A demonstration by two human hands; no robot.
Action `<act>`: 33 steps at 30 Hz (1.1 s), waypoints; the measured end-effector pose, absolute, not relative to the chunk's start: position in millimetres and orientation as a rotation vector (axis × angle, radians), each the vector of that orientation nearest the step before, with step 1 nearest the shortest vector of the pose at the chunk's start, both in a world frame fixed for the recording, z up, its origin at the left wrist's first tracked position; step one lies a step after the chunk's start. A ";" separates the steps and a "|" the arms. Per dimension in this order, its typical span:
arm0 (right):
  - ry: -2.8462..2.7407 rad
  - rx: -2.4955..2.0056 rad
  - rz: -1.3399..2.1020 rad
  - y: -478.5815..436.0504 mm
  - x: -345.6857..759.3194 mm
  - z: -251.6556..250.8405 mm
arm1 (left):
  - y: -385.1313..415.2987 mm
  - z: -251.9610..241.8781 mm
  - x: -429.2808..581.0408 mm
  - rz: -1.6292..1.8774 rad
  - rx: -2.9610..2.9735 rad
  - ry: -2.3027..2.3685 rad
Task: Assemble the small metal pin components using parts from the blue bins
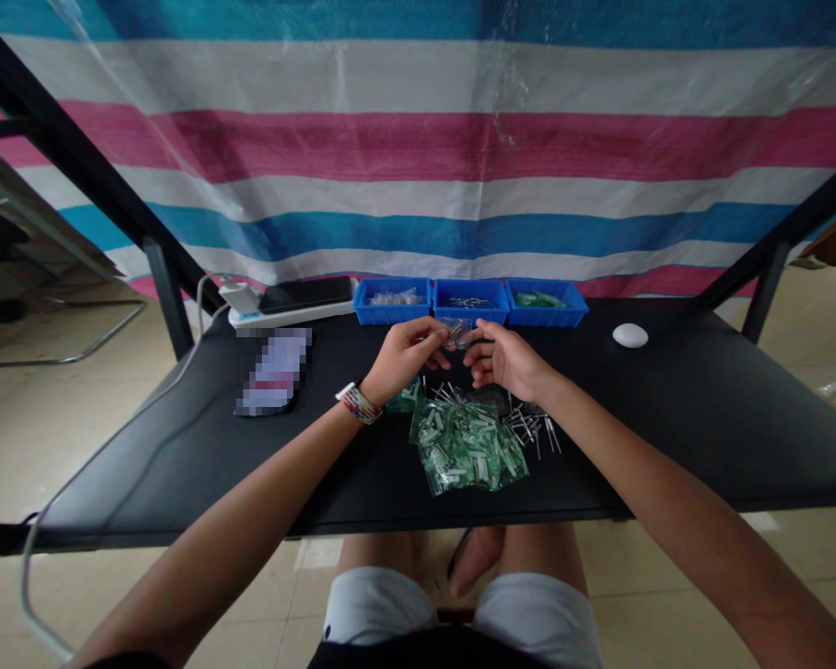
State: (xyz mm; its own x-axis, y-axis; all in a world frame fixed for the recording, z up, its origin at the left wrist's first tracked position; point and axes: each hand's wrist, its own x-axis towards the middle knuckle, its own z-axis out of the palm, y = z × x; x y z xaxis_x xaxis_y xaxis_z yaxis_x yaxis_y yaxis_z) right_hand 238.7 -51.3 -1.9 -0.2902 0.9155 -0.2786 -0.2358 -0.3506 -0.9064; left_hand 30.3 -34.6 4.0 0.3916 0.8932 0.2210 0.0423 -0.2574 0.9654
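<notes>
My left hand [409, 356] pinches a small clear plastic bag [458, 329] that has something thin and brownish in it. Just right of the bag is my right hand [502, 359], its fingers loosely curled and apart, with the fingertips near or touching the bag's edge. Below the hands lies a pile of small green plastic packets [470, 446] with pale pieces inside. Thin metal pins [535, 428] are scattered beside the pile, partly under my right forearm. Behind the hands stand three blue bins in a row: the left bin [393, 314], the middle bin [471, 313] and the right bin [546, 314].
A white power strip [293, 314] with a dark phone [306, 294] on it stands at the back left, its cable running off the table's left side. A second phone [274, 372] lies nearer. A white mouse [631, 335] sits at right. A striped sheet [418, 149] hangs behind.
</notes>
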 end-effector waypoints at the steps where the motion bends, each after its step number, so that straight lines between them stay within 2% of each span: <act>1: -0.948 -1.094 1.822 -51.1 238.9 -1.3 | -36.0 4.7 30.5 1.041 1.655 0.854; 5: -0.839 -1.084 1.877 -50.4 240.0 0.0 | -41.2 7.1 31.5 1.037 1.816 0.865; 9: -0.878 -1.062 1.710 -49.2 240.4 -3.5 | -41.8 4.3 32.0 1.032 1.850 0.883; 14: -1.181 -1.075 1.207 -48.1 239.8 -8.2 | -35.6 -3.4 33.0 1.025 1.604 0.931; 23: -1.819 -1.068 0.386 -66.0 238.0 -2.1 | -32.9 1.8 31.8 0.722 1.181 0.848; 28: -2.054 -0.943 0.269 -66.9 237.3 -3.6 | -31.0 2.0 30.2 0.822 1.044 0.797; 33: -1.973 -0.952 0.215 -63.9 238.7 -1.5 | -19.0 0.6 24.6 1.050 1.008 0.875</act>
